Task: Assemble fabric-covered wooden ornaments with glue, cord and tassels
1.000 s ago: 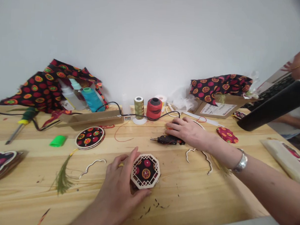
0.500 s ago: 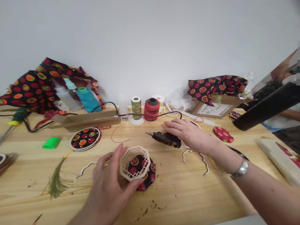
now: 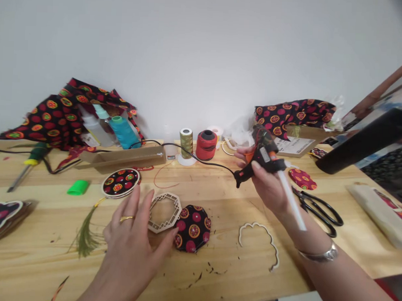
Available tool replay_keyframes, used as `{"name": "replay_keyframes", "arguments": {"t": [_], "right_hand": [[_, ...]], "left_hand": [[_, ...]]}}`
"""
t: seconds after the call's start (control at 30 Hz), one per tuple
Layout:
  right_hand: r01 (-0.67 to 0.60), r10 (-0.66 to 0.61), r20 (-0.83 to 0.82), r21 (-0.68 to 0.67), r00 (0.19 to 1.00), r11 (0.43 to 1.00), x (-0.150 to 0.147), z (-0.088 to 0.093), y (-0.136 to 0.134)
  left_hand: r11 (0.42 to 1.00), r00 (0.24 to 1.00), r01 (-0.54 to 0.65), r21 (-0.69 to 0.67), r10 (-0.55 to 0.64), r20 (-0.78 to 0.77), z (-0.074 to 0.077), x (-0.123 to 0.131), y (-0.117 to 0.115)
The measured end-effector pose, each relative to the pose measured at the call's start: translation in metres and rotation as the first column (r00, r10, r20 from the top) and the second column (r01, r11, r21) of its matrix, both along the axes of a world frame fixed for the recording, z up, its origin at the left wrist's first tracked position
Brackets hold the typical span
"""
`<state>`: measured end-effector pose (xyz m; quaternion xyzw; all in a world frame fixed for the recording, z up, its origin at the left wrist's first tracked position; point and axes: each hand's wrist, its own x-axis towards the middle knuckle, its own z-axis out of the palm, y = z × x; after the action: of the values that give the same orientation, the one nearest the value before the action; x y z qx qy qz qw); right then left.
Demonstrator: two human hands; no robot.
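Now the right hand (image 3: 269, 189) is raised above the worktop (image 3: 235, 280), its fingers curled round a black-and-orange hot glue gun (image 3: 262, 155) and its thumb lying along the body. The gun's long axis slants across the view: the nozzle points down and to the left, towards the middle of the worktop, and a white glue stick (image 3: 293, 208) runs out of the back towards the near edge. The left hand (image 3: 130, 249) is low and open, its fingers spread, holding nothing that can be seen. It is nearest an octagonal wooden lattice frame (image 3: 162, 194), which lies flat just beside a round patterned fabric disc (image 3: 192, 228). A fingertip comes to the disc's edge, but whether it touches is hard to tell. The disc lies left of the gun's nozzle, nearer the left hand than the right. Black-handled scissors (image 3: 318, 213) lie right of the right hand.
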<state>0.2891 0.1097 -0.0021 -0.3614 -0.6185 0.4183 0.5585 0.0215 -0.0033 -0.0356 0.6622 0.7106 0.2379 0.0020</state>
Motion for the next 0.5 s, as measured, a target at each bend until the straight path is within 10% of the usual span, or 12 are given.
{"name": "replay_keyframes", "arguments": {"t": [0.13,0.23,0.37,0.43,0.5], "right_hand": [[0.180,-0.205,-0.351,-0.104,0.914,0.978,-0.019,0.019,0.007],[0.293,-0.295,-0.388,-0.064,0.873,0.954,-0.033,0.041,0.010],[0.404,-0.369,-0.338,0.039,0.866,0.914,-0.052,0.055,0.007],[0.438,-0.396,-0.325,0.063,0.859,0.897,-0.059,0.054,0.005],[0.455,-0.412,-0.301,0.085,0.860,0.887,-0.061,0.051,0.004]], "left_hand": [[0.969,0.865,0.244,-0.024,-0.207,0.457,0.020,0.026,-0.011],[0.712,0.457,0.628,-0.315,-0.010,0.889,0.032,0.067,-0.010],[0.549,-0.010,0.824,-0.139,0.259,0.966,0.044,0.128,0.003],[0.596,-0.281,0.803,0.014,0.359,0.890,0.048,0.149,0.006],[0.613,-0.387,0.787,0.077,0.392,0.835,0.049,0.160,0.005]]}}
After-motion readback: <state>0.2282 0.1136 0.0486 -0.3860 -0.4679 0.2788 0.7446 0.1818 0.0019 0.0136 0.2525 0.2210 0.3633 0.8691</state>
